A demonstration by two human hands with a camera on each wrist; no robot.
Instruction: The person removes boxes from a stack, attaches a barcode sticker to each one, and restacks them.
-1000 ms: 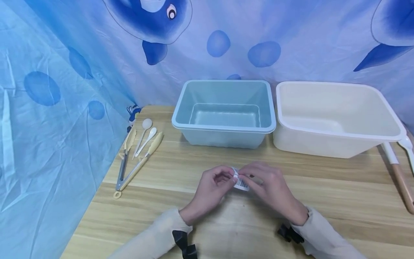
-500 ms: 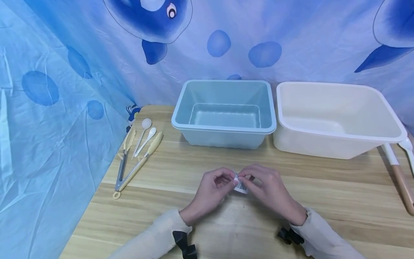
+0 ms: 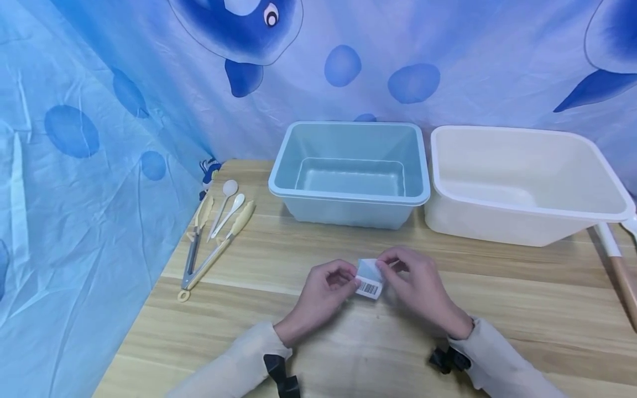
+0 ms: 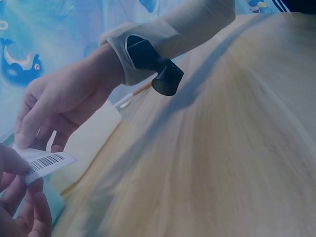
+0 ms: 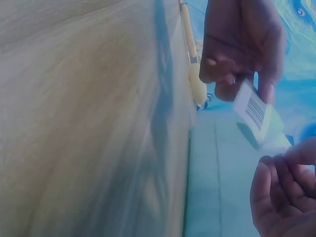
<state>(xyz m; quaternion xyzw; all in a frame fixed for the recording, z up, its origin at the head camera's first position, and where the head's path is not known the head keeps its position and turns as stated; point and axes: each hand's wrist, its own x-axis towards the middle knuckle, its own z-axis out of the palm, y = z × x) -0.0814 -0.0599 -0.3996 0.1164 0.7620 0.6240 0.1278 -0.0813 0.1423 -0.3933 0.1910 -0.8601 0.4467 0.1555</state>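
Between my left hand (image 3: 322, 296) and right hand (image 3: 420, 284), above the pale wood-grain desk (image 3: 244, 323), I hold a small white paper-like barcode label (image 3: 369, 279). Left fingers pinch its left edge, the barcode panel (image 3: 368, 288) running lengthwise rightward from them; right fingers pinch the blank part's far right corner. Neither hand is nearer.

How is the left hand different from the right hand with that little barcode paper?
The left hand pinches the paper by the barcode part, but the right hand pinches the plain part. In the head view, the left hand is at the paper's left side, the right hand at its right. Both come out of pale sleeves.
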